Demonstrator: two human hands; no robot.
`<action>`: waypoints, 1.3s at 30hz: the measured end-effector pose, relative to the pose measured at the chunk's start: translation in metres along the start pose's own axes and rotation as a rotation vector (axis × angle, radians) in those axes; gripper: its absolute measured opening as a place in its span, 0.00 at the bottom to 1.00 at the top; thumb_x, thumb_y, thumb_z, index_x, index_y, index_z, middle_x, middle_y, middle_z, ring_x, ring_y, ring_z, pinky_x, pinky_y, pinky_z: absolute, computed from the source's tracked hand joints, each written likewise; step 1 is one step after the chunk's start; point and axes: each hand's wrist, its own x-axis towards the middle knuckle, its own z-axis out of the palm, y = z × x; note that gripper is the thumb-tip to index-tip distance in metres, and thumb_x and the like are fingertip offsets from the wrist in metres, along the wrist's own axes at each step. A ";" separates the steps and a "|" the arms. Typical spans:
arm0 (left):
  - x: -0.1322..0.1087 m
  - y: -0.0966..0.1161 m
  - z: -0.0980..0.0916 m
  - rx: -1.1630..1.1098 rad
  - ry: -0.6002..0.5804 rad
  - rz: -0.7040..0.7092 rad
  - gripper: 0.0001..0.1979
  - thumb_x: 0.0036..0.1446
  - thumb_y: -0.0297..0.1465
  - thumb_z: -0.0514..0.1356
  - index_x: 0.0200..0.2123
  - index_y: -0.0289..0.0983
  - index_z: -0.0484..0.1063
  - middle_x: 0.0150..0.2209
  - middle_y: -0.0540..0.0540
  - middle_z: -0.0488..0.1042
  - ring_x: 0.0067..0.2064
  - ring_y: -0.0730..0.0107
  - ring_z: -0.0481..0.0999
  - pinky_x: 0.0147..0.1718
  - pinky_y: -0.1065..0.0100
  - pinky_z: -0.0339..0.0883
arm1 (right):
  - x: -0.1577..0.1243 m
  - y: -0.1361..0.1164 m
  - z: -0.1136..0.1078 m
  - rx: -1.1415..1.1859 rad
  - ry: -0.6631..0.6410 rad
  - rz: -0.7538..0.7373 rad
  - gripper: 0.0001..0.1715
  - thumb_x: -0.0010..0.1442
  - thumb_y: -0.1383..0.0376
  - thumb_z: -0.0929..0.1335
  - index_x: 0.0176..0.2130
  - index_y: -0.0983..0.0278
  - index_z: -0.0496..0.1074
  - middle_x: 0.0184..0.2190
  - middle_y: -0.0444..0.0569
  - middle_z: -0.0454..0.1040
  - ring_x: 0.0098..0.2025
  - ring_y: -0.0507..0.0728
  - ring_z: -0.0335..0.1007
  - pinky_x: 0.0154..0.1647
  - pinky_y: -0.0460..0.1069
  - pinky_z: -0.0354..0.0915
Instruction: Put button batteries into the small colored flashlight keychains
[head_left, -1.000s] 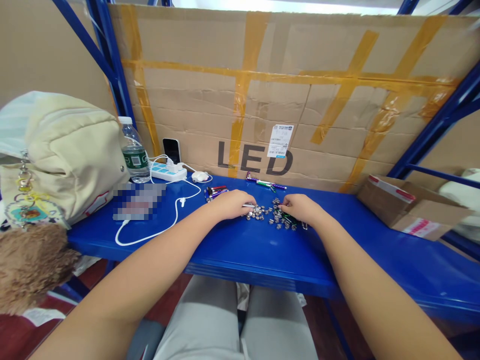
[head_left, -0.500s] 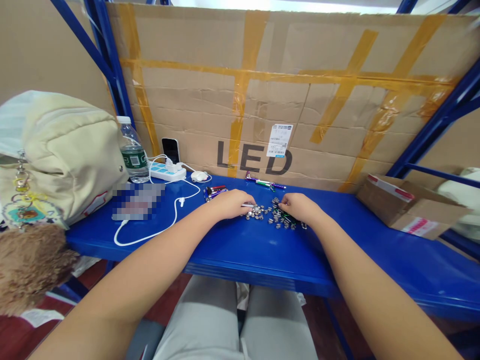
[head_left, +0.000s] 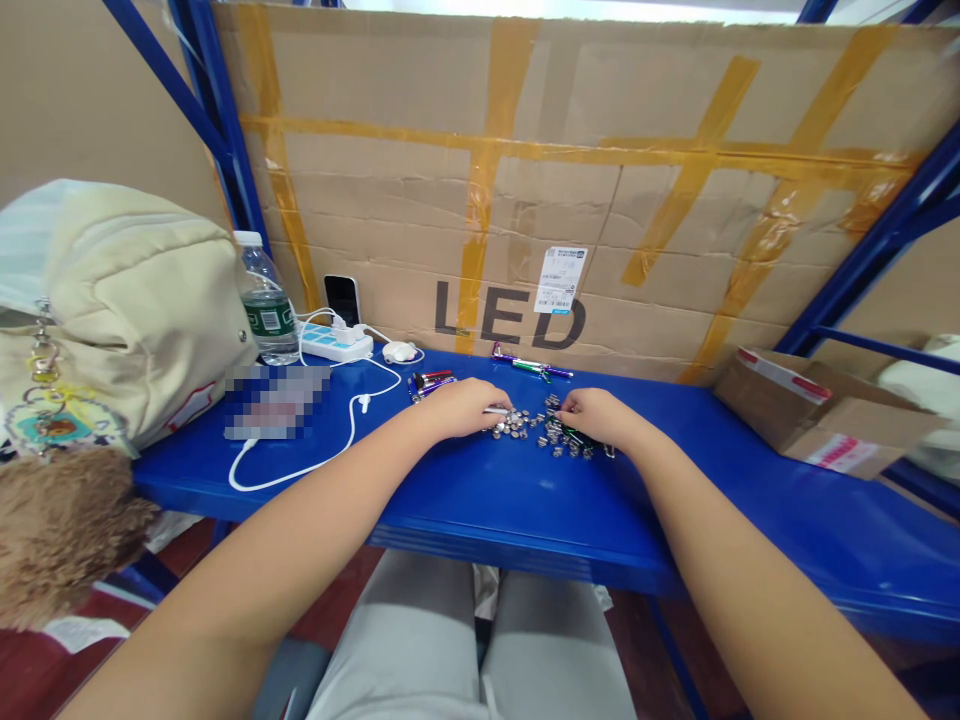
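Note:
My left hand [head_left: 466, 408] is closed around a thin pale rod [head_left: 495, 410], whose end sticks out past the fingertips. Just beyond those fingers lies a pile of small round silver metal pieces [head_left: 514, 424]. My right hand [head_left: 598, 415] rests at a second heap of small metal parts [head_left: 559, 435], thumb and forefinger pinched together. What sits between these fingertips is too small to make out. Some dark green shiny pieces [head_left: 576, 432] show partly beneath the right hand. Behind the left hand lie several coloured metallic tubes [head_left: 433, 385].
Purple and green pen-like sticks [head_left: 532, 368] lie at the back of the blue table [head_left: 525, 510], before a large cardboard sheet [head_left: 390, 220]. Leftward are a power strip [head_left: 334, 343], cables, a water bottle [head_left: 268, 305] and a bag [head_left: 150, 300]. A cardboard box [head_left: 817, 410] stands right.

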 end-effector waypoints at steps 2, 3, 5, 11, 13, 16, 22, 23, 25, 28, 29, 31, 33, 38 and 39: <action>0.000 0.000 0.000 0.001 -0.002 0.001 0.14 0.61 0.35 0.54 0.48 0.41 0.73 0.48 0.47 0.75 0.48 0.65 0.72 0.44 0.69 0.64 | 0.000 0.000 0.000 0.003 0.004 -0.002 0.11 0.57 0.59 0.66 0.32 0.62 0.74 0.34 0.51 0.78 0.34 0.56 0.72 0.29 0.46 0.60; 0.000 0.000 0.000 0.002 -0.003 0.000 0.14 0.61 0.35 0.54 0.48 0.41 0.72 0.48 0.47 0.75 0.48 0.65 0.72 0.44 0.69 0.64 | 0.000 0.001 0.000 0.002 0.006 -0.003 0.11 0.57 0.59 0.66 0.32 0.62 0.74 0.34 0.51 0.77 0.34 0.56 0.72 0.29 0.47 0.60; 0.000 0.000 -0.001 0.002 -0.006 -0.003 0.14 0.61 0.34 0.54 0.48 0.41 0.72 0.49 0.47 0.75 0.48 0.65 0.72 0.44 0.69 0.64 | 0.001 0.002 0.001 -0.001 0.013 -0.005 0.10 0.56 0.59 0.66 0.32 0.62 0.74 0.34 0.50 0.77 0.34 0.56 0.71 0.29 0.47 0.60; 0.000 0.000 0.000 -0.007 0.006 -0.006 0.13 0.60 0.33 0.55 0.47 0.41 0.73 0.48 0.48 0.75 0.48 0.65 0.72 0.43 0.69 0.64 | 0.002 0.003 0.003 0.022 0.022 -0.018 0.05 0.54 0.63 0.67 0.30 0.61 0.73 0.33 0.48 0.77 0.35 0.55 0.71 0.31 0.46 0.60; 0.000 0.001 -0.001 -0.004 0.004 -0.009 0.13 0.60 0.32 0.55 0.47 0.41 0.72 0.48 0.48 0.75 0.48 0.65 0.72 0.43 0.69 0.64 | 0.001 0.003 0.002 0.039 0.016 -0.028 0.05 0.54 0.63 0.67 0.30 0.61 0.73 0.33 0.47 0.77 0.35 0.55 0.71 0.31 0.46 0.60; 0.000 0.002 -0.003 0.026 0.000 -0.031 0.14 0.59 0.32 0.56 0.48 0.41 0.72 0.48 0.48 0.74 0.48 0.64 0.72 0.42 0.69 0.64 | -0.001 0.003 -0.003 0.063 0.041 -0.035 0.06 0.55 0.62 0.67 0.31 0.61 0.72 0.33 0.47 0.76 0.34 0.55 0.70 0.30 0.46 0.60; -0.001 0.004 -0.006 0.067 0.007 -0.068 0.13 0.60 0.32 0.55 0.48 0.41 0.72 0.46 0.46 0.74 0.45 0.64 0.73 0.39 0.69 0.64 | -0.006 0.002 -0.012 0.093 0.075 0.006 0.08 0.57 0.60 0.65 0.31 0.62 0.71 0.29 0.47 0.75 0.31 0.54 0.69 0.28 0.46 0.59; -0.001 0.004 -0.006 0.067 0.010 -0.067 0.13 0.60 0.32 0.55 0.47 0.41 0.72 0.45 0.46 0.74 0.45 0.64 0.72 0.40 0.69 0.64 | -0.006 0.002 -0.012 0.099 0.074 0.005 0.09 0.57 0.60 0.65 0.31 0.62 0.71 0.29 0.47 0.75 0.30 0.54 0.69 0.28 0.46 0.59; -0.001 0.004 -0.008 0.071 0.025 -0.072 0.13 0.61 0.32 0.54 0.47 0.41 0.72 0.46 0.46 0.74 0.46 0.63 0.72 0.42 0.68 0.64 | -0.005 0.002 -0.011 0.108 0.074 0.000 0.09 0.57 0.60 0.65 0.31 0.62 0.71 0.29 0.47 0.75 0.30 0.54 0.69 0.28 0.46 0.59; -0.003 -0.002 -0.012 0.081 0.084 -0.142 0.14 0.61 0.34 0.53 0.48 0.42 0.71 0.47 0.47 0.74 0.48 0.61 0.71 0.43 0.66 0.64 | -0.005 0.003 -0.010 0.123 0.074 -0.001 0.09 0.57 0.59 0.65 0.31 0.62 0.71 0.29 0.47 0.74 0.30 0.54 0.69 0.28 0.46 0.59; -0.004 -0.005 -0.015 0.084 0.110 -0.176 0.14 0.61 0.34 0.52 0.48 0.42 0.71 0.48 0.47 0.74 0.49 0.60 0.71 0.44 0.65 0.64 | -0.005 0.003 -0.010 0.127 0.074 -0.001 0.09 0.57 0.59 0.65 0.31 0.62 0.71 0.28 0.47 0.74 0.30 0.54 0.69 0.28 0.46 0.59; -0.006 -0.014 -0.019 0.095 0.151 -0.247 0.14 0.61 0.35 0.51 0.47 0.41 0.72 0.48 0.46 0.74 0.48 0.59 0.72 0.44 0.64 0.64 | -0.006 0.003 -0.010 0.140 0.077 -0.001 0.09 0.57 0.59 0.65 0.32 0.62 0.71 0.28 0.47 0.74 0.30 0.54 0.69 0.28 0.46 0.59; -0.009 -0.025 -0.023 0.124 0.172 -0.319 0.15 0.60 0.36 0.51 0.46 0.40 0.73 0.47 0.45 0.75 0.48 0.59 0.72 0.45 0.64 0.65 | -0.007 0.002 -0.012 0.152 0.077 0.001 0.10 0.58 0.59 0.65 0.32 0.62 0.71 0.28 0.47 0.74 0.29 0.54 0.69 0.28 0.46 0.60; -0.014 -0.048 -0.022 0.177 0.169 -0.476 0.15 0.59 0.37 0.52 0.44 0.40 0.74 0.45 0.45 0.76 0.47 0.59 0.74 0.42 0.66 0.65 | -0.009 -0.001 -0.013 0.157 0.081 -0.006 0.10 0.58 0.59 0.65 0.32 0.62 0.72 0.30 0.48 0.75 0.32 0.55 0.70 0.29 0.46 0.61; -0.014 -0.050 -0.021 0.177 0.161 -0.484 0.15 0.59 0.37 0.53 0.43 0.40 0.75 0.44 0.45 0.77 0.46 0.60 0.74 0.42 0.67 0.65 | -0.009 -0.001 -0.013 0.154 0.085 -0.011 0.09 0.58 0.59 0.65 0.32 0.62 0.72 0.31 0.48 0.76 0.33 0.55 0.71 0.30 0.46 0.61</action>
